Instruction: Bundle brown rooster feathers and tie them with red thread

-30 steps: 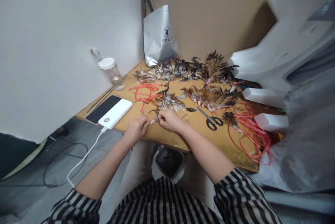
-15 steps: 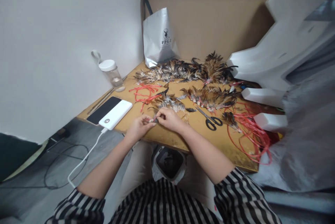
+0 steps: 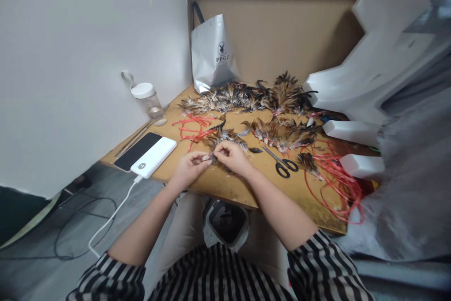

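Over the front edge of the table, my left hand (image 3: 192,168) pinches a small feather bundle (image 3: 207,157) with a pale end and a dark tip. My right hand (image 3: 233,158) is closed beside it, fingertips pressed together on a thin red strip at the bundle; the fingers partly hide it. Just beyond my hands lies a loose pile of brown and grey feathers (image 3: 229,137). Black-handled scissors (image 3: 282,164) rest to the right, with a dark feather (image 3: 255,150) near their tips.
Feather bunches (image 3: 282,133) and a longer feather row (image 3: 239,96) lie farther back. Red strips (image 3: 193,127) sit left, a red tangle (image 3: 341,174) right. A phone (image 3: 136,150), white power bank (image 3: 154,156), jar (image 3: 150,104) and silver bag (image 3: 211,57) stand around; a bin (image 3: 227,221) is below.
Both hands stay together at the small bundle; my right fingers have shifted slightly, drawing a little away along the red strip. The whole view has moved slightly.
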Motion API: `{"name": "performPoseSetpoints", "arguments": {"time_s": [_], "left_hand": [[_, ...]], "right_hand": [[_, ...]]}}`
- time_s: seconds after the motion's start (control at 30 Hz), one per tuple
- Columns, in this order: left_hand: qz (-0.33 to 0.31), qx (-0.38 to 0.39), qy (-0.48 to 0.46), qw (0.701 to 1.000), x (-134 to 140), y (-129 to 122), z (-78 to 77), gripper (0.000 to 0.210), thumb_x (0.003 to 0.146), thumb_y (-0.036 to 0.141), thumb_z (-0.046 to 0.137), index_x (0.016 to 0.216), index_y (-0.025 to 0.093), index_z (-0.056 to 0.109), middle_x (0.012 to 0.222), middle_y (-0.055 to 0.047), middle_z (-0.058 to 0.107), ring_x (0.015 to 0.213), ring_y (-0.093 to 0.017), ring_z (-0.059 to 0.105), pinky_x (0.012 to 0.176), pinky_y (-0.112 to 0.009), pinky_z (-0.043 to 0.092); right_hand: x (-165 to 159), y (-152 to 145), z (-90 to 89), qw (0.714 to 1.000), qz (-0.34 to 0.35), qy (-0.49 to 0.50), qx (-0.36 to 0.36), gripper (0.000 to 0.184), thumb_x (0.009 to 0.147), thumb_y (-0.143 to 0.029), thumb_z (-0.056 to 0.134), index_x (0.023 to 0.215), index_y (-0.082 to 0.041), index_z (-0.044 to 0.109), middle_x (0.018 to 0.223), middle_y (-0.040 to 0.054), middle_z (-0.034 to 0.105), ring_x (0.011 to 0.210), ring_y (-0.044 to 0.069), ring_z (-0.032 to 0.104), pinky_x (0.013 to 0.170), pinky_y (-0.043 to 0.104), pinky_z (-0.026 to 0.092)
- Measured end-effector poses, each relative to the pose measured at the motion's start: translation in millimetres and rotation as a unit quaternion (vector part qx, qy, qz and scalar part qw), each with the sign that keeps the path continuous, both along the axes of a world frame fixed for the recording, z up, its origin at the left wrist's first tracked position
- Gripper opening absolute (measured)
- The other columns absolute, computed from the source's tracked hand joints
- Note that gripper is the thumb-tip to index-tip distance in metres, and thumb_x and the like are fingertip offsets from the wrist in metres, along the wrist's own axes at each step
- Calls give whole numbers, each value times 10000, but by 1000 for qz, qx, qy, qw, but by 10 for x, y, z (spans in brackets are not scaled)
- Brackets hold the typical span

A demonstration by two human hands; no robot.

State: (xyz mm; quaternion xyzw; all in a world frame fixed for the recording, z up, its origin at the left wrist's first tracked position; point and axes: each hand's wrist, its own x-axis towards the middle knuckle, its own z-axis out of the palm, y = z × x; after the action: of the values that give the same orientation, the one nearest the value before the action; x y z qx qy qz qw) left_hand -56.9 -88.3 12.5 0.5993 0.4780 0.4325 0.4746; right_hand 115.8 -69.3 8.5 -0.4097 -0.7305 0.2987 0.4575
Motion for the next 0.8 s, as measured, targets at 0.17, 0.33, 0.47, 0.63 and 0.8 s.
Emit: {"name": "performPoseSetpoints", "arguments": {"time_s": [0.17,0.33,0.47,0.63,0.8], "left_hand": [[50,-14,-86,995,52,71,144,293,584,350,710,739,107,657,537,-19,597,466,-81,511,477,-194,418],[60,-89,-320,941,277,317,266,222,599,226,717,779,116,650,655,-26,633,521,-53,541,454,-132,401],[13,-158,-474,866,583,540,239,154,654,148,668,801,130,625,685,-18,633,571,-56,565,495,-132,429],[-50,-186,-503,842,924,679,116,139,676,111,636,812,139,627,722,-22,641,635,-67,585,568,-151,453],[-89,-148,-421,890,1102,736,51,235,609,148,697,838,134,648,788,-44,654,683,-91,595,599,-175,452]], "right_hand": [[31,6,72,992,-38,118,-36,162,717,-319,571,737,-159,585,649,-4,547,548,88,452,531,208,372],[138,71,145,944,-155,275,-100,258,701,-421,580,763,-170,569,549,-33,523,459,81,419,453,202,329],[184,128,145,923,-151,315,-160,292,656,-434,623,746,-159,582,517,-36,523,419,66,386,418,193,283],[242,189,131,909,-159,358,-146,303,616,-382,664,794,-143,614,661,2,593,528,81,469,478,197,337],[366,275,110,901,-201,368,-107,229,622,-359,650,654,-146,571,594,-12,567,513,88,460,497,213,349]]}}
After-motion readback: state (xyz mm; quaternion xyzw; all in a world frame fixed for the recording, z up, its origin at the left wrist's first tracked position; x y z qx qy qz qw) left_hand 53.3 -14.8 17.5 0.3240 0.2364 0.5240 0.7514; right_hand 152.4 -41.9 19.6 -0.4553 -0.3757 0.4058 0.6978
